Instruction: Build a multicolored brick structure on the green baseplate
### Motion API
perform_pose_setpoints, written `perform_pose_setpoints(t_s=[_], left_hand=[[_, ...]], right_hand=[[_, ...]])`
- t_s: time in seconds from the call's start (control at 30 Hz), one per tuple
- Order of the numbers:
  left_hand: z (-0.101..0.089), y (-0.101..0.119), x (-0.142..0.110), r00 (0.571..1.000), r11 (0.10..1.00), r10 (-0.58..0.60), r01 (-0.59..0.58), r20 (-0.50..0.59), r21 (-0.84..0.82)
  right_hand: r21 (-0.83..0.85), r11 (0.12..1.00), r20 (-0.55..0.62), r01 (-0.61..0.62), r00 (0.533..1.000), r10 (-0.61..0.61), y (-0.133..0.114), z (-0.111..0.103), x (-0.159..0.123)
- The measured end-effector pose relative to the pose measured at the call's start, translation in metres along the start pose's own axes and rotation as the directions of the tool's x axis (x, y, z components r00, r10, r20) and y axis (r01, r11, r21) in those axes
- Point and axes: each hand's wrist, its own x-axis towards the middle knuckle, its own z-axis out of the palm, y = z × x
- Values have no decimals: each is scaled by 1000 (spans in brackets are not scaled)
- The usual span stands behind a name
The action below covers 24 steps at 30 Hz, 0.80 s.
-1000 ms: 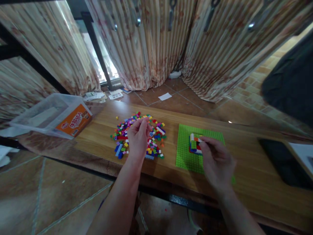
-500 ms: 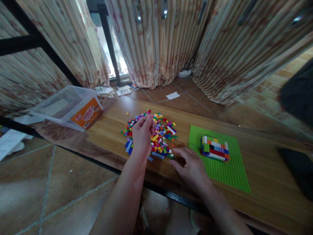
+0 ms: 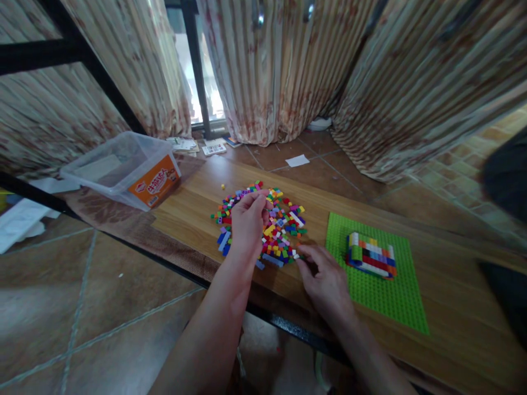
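Over the pile of small coloured toy bricks [image 3: 284,222] hovers my left hand [image 3: 249,219], its fingers pressed together in a pinch. What they hold, if anything, is too small to make out. At the pile's near right edge is my right hand [image 3: 327,277], with thumb and forefinger closed about a small white brick [image 3: 295,255]. To its right lies a green baseplate [image 3: 382,299], bearing a low block built of many-coloured bricks [image 3: 373,255].
A clear plastic tub [image 3: 111,178] with an orange label stands at the table's left end. One yellow brick [image 3: 223,186] lies apart from the pile. A dark flat object [image 3: 504,296] sits at the right. Curtains [image 3: 263,77] hang behind the wooden table [image 3: 197,219].
My right thumb and forefinger have come together at the small white brick. My left hand stays pinched over the pile. The whole view has shifted slightly.
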Motion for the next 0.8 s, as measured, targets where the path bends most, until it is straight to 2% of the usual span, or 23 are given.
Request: perform_pose_setpoints(t_s=[0.13, 0.3, 0.63, 0.8], left_hand=[[1, 0, -1, 1000, 1000, -4, 4, 2, 5], [1, -2, -1, 1000, 1000, 10, -10, 25, -1], [0, -3, 1, 999, 1000, 4, -4, 44, -2], [1, -1, 0, 999, 1000, -16, 16, 52, 12]], right_hand=[[4, 998, -40, 69, 997, -68, -6, 2, -3], [-72, 981, -11, 182, 983, -183, -9, 9, -6], [-60, 983, -21, 172, 985, -173, -1, 11, -4], [-51, 982, -35, 184, 982, -186, -5, 9, -2]])
